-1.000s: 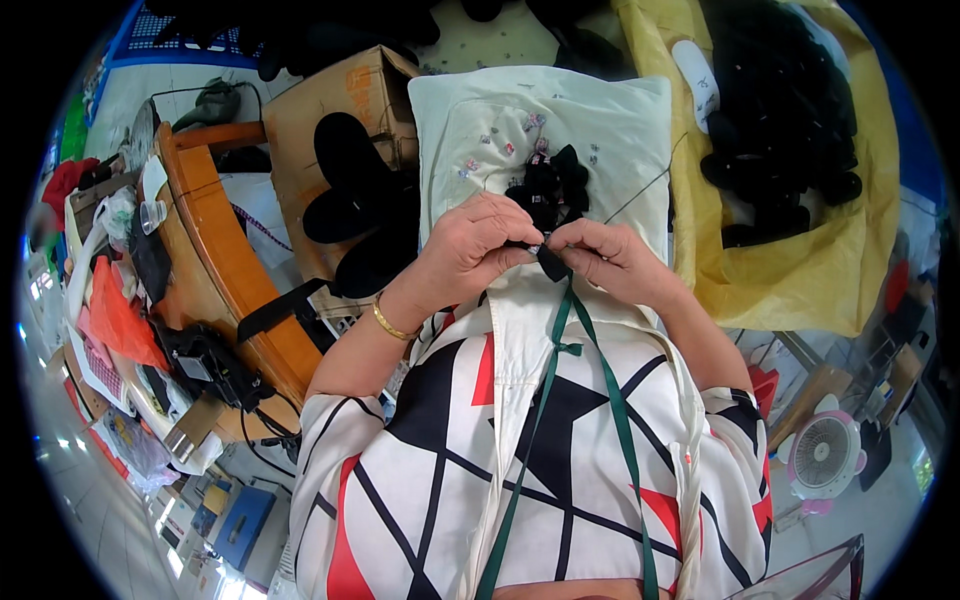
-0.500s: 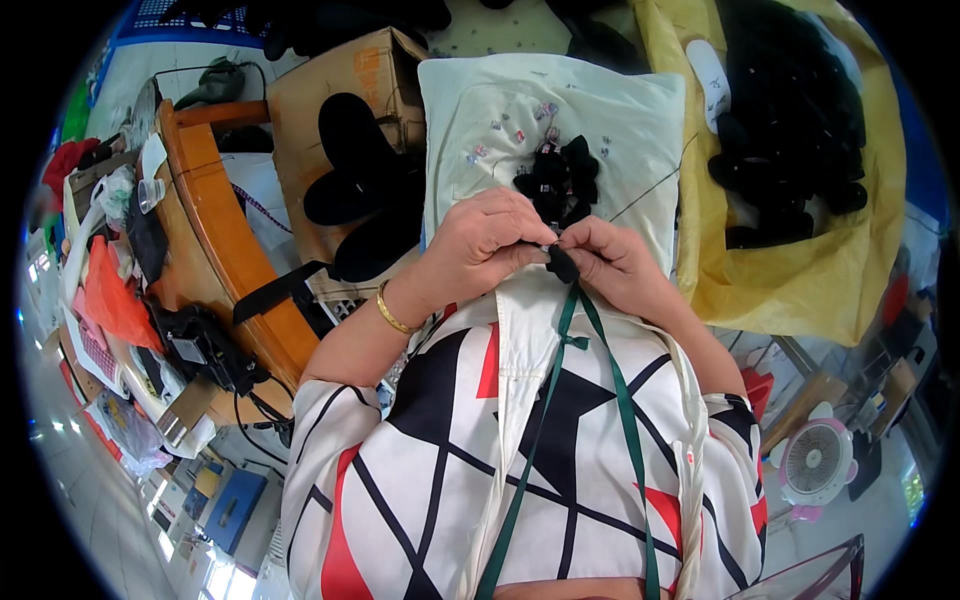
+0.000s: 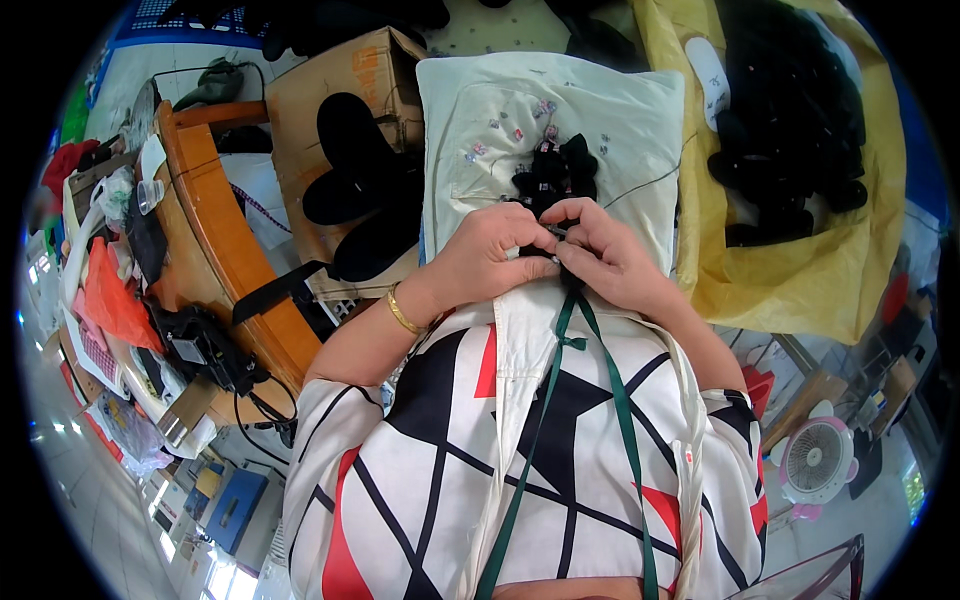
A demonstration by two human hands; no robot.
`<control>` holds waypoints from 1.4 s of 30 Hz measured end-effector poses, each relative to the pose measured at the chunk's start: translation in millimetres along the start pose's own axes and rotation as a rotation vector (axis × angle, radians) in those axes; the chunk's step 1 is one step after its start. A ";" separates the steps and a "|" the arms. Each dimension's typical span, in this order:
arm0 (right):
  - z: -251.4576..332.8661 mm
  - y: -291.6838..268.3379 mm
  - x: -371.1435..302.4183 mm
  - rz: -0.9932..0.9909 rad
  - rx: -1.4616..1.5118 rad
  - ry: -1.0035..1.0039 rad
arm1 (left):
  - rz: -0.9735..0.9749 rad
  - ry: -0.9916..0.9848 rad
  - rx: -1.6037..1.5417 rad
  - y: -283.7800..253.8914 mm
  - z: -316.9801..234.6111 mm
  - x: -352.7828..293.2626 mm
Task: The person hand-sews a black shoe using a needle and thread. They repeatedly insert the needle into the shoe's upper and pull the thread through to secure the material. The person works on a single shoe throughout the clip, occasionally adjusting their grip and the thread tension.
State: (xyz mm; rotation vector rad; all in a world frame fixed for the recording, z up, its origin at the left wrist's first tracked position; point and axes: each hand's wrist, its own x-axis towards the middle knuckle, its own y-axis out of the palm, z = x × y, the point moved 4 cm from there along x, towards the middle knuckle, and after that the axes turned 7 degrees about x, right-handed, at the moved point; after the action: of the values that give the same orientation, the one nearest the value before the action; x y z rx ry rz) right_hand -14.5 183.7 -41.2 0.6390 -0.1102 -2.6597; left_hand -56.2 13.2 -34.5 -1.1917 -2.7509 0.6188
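My left hand (image 3: 495, 248) and my right hand (image 3: 610, 258) meet in front of my chest, fingertips nearly touching. Both are closed in a pinch around a small black fabric piece (image 3: 572, 279), mostly covered by the fingers. What exactly the piece is cannot be made out. Under and beyond the hands lies a pale cloth-covered cushion (image 3: 640, 115). A cluster of black fabric pieces (image 3: 577, 160) with small shiny bits rests on it, just past my fingers. A thin dark thread (image 3: 650, 184) curves over the cushion to the right. Dark green ribbon (image 3: 617, 385) hangs below my hands.
Black padded oblong pieces (image 3: 350, 125) lean by a cardboard box (image 3: 300, 95) on the left, next to a wooden chair (image 3: 215, 200). At right, a yellow bag (image 3: 800, 300) holds many black pieces (image 3: 790, 120). A small fan (image 3: 815, 455) stands lower right.
My right fingers have lifted and curled closer over the black piece, now covering more of it. The thread, straight and slanting before, now sags in a curve.
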 end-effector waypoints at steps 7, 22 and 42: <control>18.9 -15.4 6.7 -0.255 -0.697 -0.505 | -0.097 -0.168 0.051 0.5 12.4 2.1; 31.0 -6.4 -6.4 -0.098 0.370 -0.266 | -0.266 0.161 0.482 -4.9 8.2 8.0; -56.3 -389.6 -291.1 -1.675 -0.087 -0.674 | -0.315 0.181 0.560 -28.7 22.1 10.6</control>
State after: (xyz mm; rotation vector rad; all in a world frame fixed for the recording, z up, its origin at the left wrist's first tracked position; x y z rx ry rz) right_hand 106.4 658.0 -34.3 -0.6165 0.6346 -4.2676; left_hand -88.1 -4.2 -44.3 -0.6392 -2.3055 1.0777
